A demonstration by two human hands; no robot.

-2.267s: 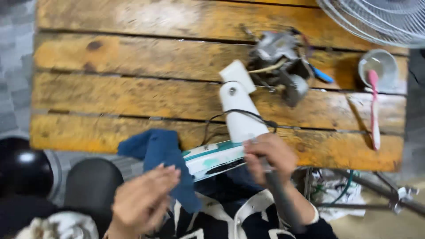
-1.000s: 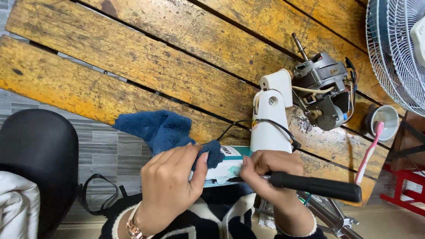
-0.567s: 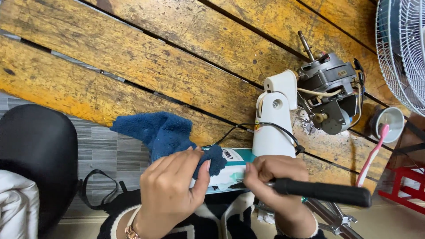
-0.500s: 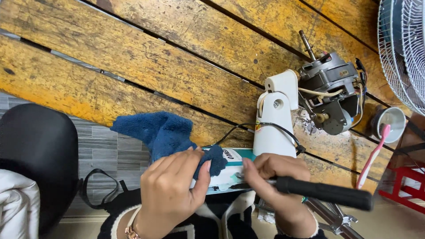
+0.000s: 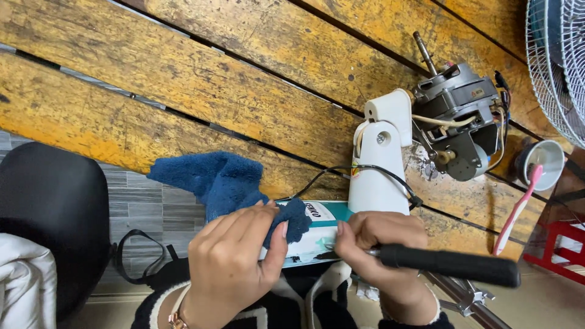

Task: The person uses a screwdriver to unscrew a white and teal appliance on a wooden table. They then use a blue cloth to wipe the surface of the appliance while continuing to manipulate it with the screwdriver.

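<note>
**Two hands working at the base of a fan housing**

The right hand [image 5: 381, 250] is closing its fingers around a black-handled tool [image 5: 448, 265], gripping it near the front so the handle is running out toward 3 o'clock and the thin tip is pointing toward 9 o'clock. The tip is touching the teal-and-white panel [image 5: 314, 234] of the white fan housing [image 5: 379, 167]; the exact spot of contact is too small to make out. The left hand [image 5: 234, 262] is sitting at 9 o'clock from the right one, its fingers curling and pinching a fold of blue cloth [image 5: 222, 183] against the panel's left end, thumb pressing from the near side. The rest of the cloth is spreading away toward 11 o'clock, hanging partly over the edge of the counter [image 5: 183, 91].

The housing is lying on the worn yellow wooden planks, stretching from the hands toward 12 o'clock, with a black cord [image 5: 359, 170] looping across it. Just beside its far end, toward 2 o'clock, a grey fan motor [image 5: 460, 116] is resting with its shaft pointing up the picture and thin wires trailing from it. Farther toward 3 o'clock a small metal cup [image 5: 539, 164] is holding a pink toothbrush [image 5: 517, 210], which is leaning down across the counter edge. A wire fan guard [image 5: 557, 67] is showing at the top right corner. A black stool seat [image 5: 52, 219] is standing at 9 o'clock, off the counter.
</note>
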